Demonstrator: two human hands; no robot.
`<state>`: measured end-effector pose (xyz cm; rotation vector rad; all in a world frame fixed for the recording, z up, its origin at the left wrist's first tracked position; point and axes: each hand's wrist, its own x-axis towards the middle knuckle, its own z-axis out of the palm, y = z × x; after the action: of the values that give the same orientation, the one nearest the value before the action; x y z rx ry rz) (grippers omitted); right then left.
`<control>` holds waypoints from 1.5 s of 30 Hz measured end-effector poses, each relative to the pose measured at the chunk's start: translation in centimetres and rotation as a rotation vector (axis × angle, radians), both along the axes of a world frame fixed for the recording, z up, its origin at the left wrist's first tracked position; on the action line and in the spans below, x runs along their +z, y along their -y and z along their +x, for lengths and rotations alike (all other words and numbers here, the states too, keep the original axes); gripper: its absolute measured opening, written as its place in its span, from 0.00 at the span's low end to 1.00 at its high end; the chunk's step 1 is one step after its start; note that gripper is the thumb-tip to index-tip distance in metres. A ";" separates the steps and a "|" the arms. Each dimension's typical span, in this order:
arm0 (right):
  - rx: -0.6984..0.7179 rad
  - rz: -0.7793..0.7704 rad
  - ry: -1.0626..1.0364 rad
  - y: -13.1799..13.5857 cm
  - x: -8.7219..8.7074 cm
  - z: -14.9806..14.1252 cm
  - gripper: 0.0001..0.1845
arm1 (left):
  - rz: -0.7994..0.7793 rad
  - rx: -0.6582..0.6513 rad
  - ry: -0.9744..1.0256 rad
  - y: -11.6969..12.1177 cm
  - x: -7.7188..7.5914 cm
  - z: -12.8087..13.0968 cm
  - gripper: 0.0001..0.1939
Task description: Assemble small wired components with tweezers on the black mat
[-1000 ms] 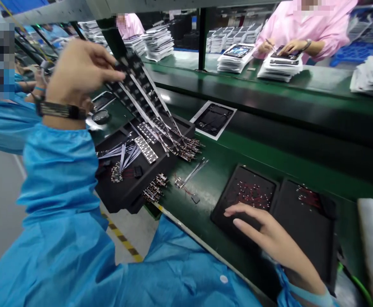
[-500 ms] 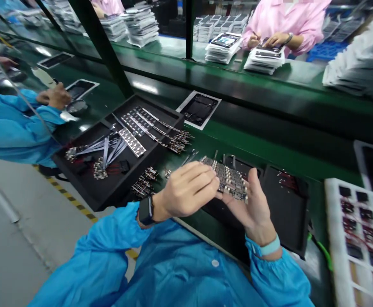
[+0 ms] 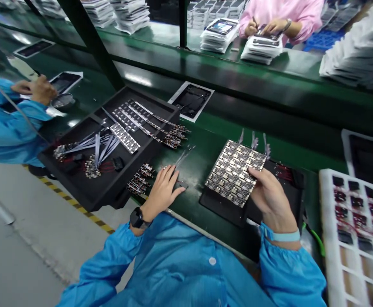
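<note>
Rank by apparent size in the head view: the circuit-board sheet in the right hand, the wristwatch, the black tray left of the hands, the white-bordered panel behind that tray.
1. Black tray
2. Circuit-board sheet
3. White-bordered panel
4. Wristwatch

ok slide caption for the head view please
Right hand holds circuit board panel over a black tray, left hand over green workbench.

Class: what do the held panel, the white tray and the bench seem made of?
Panel: likely rigid circuit board, shiny, with a repeating metallic pattern.
White tray: perhaps matte foam; its walls look thick.
Bench: glossy, perhaps plastic sheeting; it reflects light.
</note>
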<state>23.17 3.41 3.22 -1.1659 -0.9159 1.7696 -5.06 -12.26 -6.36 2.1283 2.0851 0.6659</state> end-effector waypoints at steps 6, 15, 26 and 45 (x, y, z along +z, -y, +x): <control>0.131 -0.035 -0.005 -0.1 -0.5 -2.6 0.21 | 0.056 0.151 0.184 1.2 -2.2 -1.4 0.24; 0.431 0.011 -0.028 0.2 -0.5 -5.9 0.20 | 0.130 0.200 1.053 -0.9 3.3 1.9 0.26; 0.360 0.354 0.090 -1.3 -3.5 -7.6 0.24 | -0.074 0.122 1.465 -9.1 4.2 2.9 0.23; 0.391 0.272 0.024 -2.8 -3.3 -7.4 0.29 | -0.338 0.122 1.679 -9.8 5.3 1.7 0.25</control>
<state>15.80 6.20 -0.11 -0.8759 -1.4260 1.8573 -3.40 -2.42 -1.06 0.5748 1.1086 1.2817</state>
